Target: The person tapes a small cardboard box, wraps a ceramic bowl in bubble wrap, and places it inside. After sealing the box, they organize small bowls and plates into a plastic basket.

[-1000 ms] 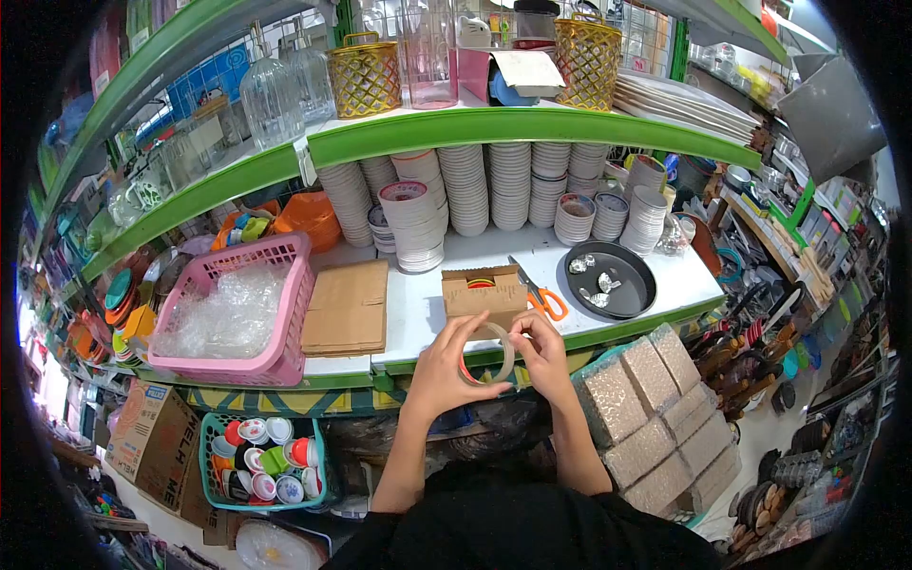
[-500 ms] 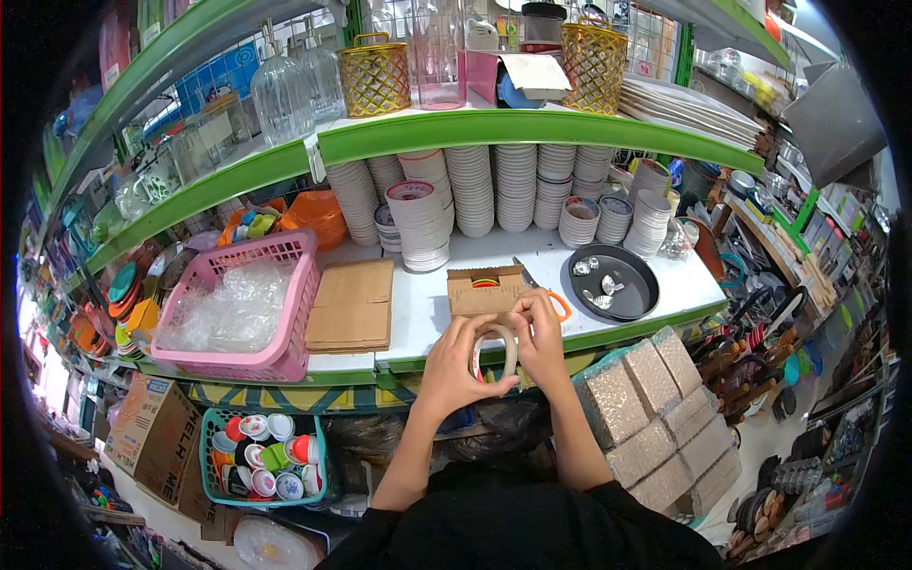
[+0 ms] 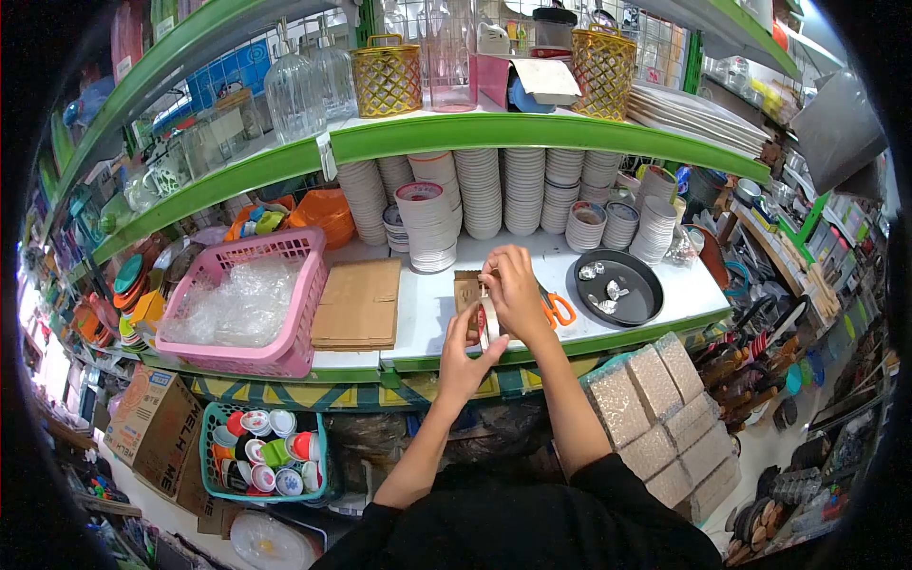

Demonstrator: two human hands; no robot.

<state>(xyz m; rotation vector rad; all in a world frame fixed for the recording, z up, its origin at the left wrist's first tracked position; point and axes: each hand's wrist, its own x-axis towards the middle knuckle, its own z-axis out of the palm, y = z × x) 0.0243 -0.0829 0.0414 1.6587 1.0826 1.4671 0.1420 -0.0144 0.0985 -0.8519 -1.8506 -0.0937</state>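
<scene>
Over the shelf's front edge, my left hand (image 3: 460, 366) grips a roll of tape (image 3: 488, 328), thumb and fingers around its rim. The roll is turned almost edge-on, with red print on the inside of its core. My right hand (image 3: 516, 293) is closed in a pinch at the top of the roll, at the tape; the strip between its fingertips is too small to make out. Behind my hands is a small open cardboard box (image 3: 465, 286), mostly hidden. Scissors with orange handles (image 3: 561, 308) lie just right of my right hand.
A black round pan (image 3: 643, 296) with crumpled foil pieces is at right. Flat cardboard (image 3: 357, 304) and a pink basket (image 3: 315, 285) of bubble wrap stand left. Stacked bowls (image 3: 478, 195) line the back. Below are a teal basket (image 3: 266, 496) and bubble-wrapped boxes (image 3: 655, 418).
The tape roll has turned from showing its open ring to nearly edge-on. My right hand has moved up and left, over the small box. The view has shifted slightly.
</scene>
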